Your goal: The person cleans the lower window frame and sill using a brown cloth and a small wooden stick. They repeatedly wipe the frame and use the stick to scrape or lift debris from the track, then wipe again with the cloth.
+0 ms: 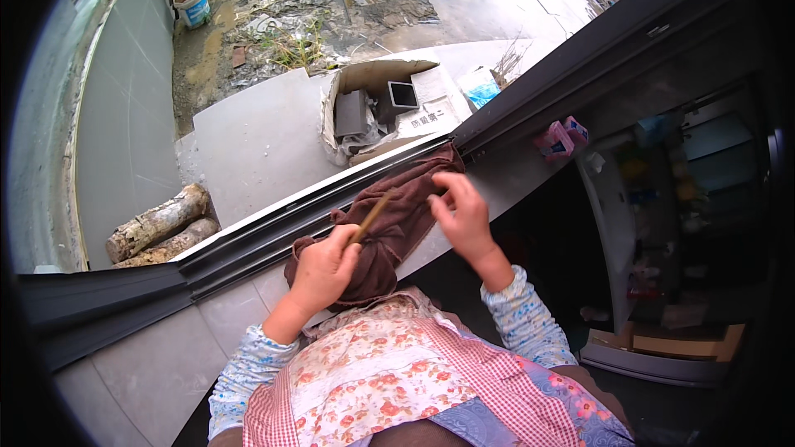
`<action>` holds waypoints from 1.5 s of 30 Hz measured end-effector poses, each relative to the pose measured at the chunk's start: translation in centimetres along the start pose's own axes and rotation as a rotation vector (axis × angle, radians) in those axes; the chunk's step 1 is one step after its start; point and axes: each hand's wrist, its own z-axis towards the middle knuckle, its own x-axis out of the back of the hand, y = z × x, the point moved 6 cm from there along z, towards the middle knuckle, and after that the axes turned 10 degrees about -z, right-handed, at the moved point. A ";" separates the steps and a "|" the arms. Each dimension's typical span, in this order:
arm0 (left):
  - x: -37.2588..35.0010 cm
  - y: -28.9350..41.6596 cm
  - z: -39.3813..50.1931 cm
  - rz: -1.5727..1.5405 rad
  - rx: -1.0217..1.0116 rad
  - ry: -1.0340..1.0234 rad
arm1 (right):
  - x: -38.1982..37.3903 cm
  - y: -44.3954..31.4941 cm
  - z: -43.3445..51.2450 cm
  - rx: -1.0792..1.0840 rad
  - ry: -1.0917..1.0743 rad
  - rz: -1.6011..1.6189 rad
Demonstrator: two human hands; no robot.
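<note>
My left hand (pixel 325 267) grips a thin, flat brownish stick (pixel 372 214), which points up and to the right. Under and beyond it a dark brown cloth (pixel 388 242) lies bunched on the tiled sill, against the black track of the sliding window (pixel 261 261). My right hand (pixel 463 217) is raised over the cloth's right side, fingers curled and slightly blurred; whether anything small is between its fingertips cannot be told. Patterned sleeve covers are on both forearms, and a floral and checked apron (pixel 385 379) covers my front.
Outside the opening stand a cardboard box (pixel 444 115) holding dark square tube pieces (pixel 352 113), cut logs (pixel 158 223) and a white bucket (pixel 194 9). Pink packets (pixel 556 139) lie on the sill at right, beside the dark window frame (pixel 559 43). A shallow cardboard box (pixel 671 347) sits lower right.
</note>
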 end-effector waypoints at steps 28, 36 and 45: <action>-7.8 0.2 6.9 0.479 -0.109 0.195 | -2.7 6.2 5.8 0.164 -0.288 0.365; -5.1 -1.4 -1.5 0.789 -0.073 0.614 | -0.2 9.3 5.3 0.100 -0.265 0.516; -4.1 -4.0 -0.9 0.958 0.131 0.481 | -3.3 8.7 5.9 0.552 -0.403 -0.170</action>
